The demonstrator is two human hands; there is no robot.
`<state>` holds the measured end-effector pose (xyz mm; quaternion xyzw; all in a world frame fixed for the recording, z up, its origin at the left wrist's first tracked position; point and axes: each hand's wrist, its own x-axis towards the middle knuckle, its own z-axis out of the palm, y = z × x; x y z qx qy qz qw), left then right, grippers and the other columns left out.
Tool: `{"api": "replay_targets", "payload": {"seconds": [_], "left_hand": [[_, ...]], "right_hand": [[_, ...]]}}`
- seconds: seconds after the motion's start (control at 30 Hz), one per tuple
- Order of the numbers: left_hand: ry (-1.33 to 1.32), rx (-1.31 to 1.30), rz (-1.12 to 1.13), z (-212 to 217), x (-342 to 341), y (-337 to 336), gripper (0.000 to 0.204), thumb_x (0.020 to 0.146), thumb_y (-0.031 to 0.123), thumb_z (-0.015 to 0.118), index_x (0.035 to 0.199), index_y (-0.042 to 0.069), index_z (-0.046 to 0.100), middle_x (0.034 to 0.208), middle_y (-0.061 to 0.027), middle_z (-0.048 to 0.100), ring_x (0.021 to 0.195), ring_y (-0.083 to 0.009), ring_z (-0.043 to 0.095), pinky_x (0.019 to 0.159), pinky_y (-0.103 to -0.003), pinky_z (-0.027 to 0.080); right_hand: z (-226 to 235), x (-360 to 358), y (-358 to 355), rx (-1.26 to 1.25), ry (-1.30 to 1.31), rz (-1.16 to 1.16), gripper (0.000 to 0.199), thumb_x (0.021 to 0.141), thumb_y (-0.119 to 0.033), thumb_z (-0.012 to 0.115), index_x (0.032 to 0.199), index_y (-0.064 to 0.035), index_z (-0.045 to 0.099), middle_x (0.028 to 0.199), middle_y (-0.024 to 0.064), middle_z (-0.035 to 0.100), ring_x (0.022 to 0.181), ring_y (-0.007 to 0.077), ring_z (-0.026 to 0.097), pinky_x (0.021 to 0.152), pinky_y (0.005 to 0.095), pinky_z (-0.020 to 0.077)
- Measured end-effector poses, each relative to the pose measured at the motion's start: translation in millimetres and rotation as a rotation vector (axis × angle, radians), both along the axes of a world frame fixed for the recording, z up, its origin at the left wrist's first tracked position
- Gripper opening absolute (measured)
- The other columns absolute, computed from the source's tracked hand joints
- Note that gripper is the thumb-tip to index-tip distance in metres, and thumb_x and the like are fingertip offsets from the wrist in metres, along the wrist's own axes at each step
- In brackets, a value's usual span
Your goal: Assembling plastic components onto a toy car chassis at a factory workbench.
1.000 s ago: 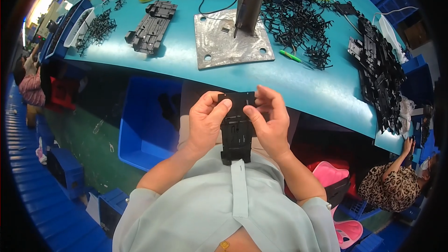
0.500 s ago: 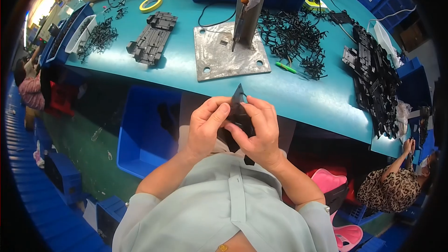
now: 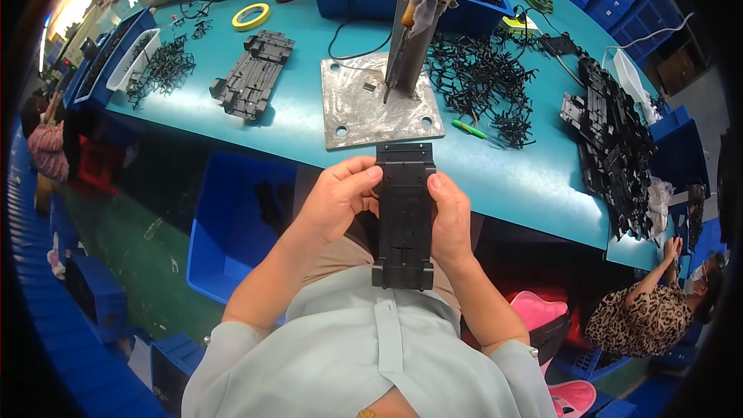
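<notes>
A long black plastic chassis plate lies flat side up between my two hands, in front of the table edge. My left hand grips its left edge near the far end, thumb on top and fingers curled below. On the opposite edge, my right hand is closed with its thumb along the side; its fingers are mostly hidden beneath. Just beyond stands a metal post on a square steel base plate, with rag wrapped round the top. A similar chassis plate rests on the table to the left.
Loose small black parts are heaped right of the post, beside a green-handled tool. Stacked chassis plates line the right side. A blue bin stands below the table, left. A co-worker is at the right.
The chassis plate has turned from edge-on to broad face up. My hands have moved apart to its two long edges, the right one shifting slightly outward.
</notes>
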<state>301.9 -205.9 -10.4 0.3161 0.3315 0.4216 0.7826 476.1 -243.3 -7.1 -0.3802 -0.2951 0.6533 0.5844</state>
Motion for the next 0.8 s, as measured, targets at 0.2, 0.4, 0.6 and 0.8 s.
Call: {"api": "replay_targets", "payload": {"seconds": [0.2, 0.4, 0.6, 0.8], "left_hand": [[-0.019, -0.067, 0.003, -2.6, -0.4, 16.6, 0.019, 0.093, 0.02, 0.056, 0.103, 0.004, 0.061, 0.084, -0.0013, 0.064, 0.067, -0.0099, 0.058, 0.059, -0.025, 0.046], [-0.046, -0.078, 0.018, -6.4, -2.7, 31.4, 0.017, 0.092, 0.02, 0.057, 0.1, 0.006, 0.061, 0.083, -0.0003, 0.065, 0.066, -0.0094, 0.058, 0.059, -0.024, 0.046], [-0.088, -0.076, 0.072, -11.1, 0.0, 53.4, 0.018, 0.092, 0.02, 0.058, 0.099, 0.003, 0.062, 0.089, -0.0027, 0.067, 0.071, -0.0085, 0.061, 0.06, -0.022, 0.047], [-0.129, -0.106, 0.088, -0.5, -0.6, 65.7, 0.018, 0.092, 0.018, 0.058, 0.097, 0.001, 0.062, 0.092, -0.0056, 0.067, 0.076, -0.0108, 0.063, 0.065, -0.024, 0.052]], "right_hand": [[-4.2, 7.2, 14.7, -0.057, -0.094, -0.05, 0.031, 0.091, -0.016, 0.061, 0.113, 0.0044, 0.058, 0.093, 0.0035, 0.064, 0.075, 0.0065, 0.055, 0.069, 0.022, 0.0464], [-2.1, 1.8, 25.6, -0.055, -0.064, -0.08, 0.028, 0.09, -0.017, 0.062, 0.109, 0.0034, 0.059, 0.09, 0.0015, 0.062, 0.073, 0.0059, 0.053, 0.067, 0.0214, 0.044], [-3.1, -2.5, 43.0, -0.049, -0.076, -0.109, 0.026, 0.09, -0.02, 0.062, 0.103, 0.0013, 0.059, 0.087, 0.0009, 0.062, 0.072, 0.0056, 0.051, 0.066, 0.0208, 0.0425], [8.7, -7.4, 54.7, -0.034, -0.071, -0.105, 0.025, 0.09, -0.022, 0.062, 0.1, 0.0004, 0.059, 0.086, 0.0009, 0.061, 0.07, 0.0054, 0.05, 0.065, 0.0213, 0.0429]]}}
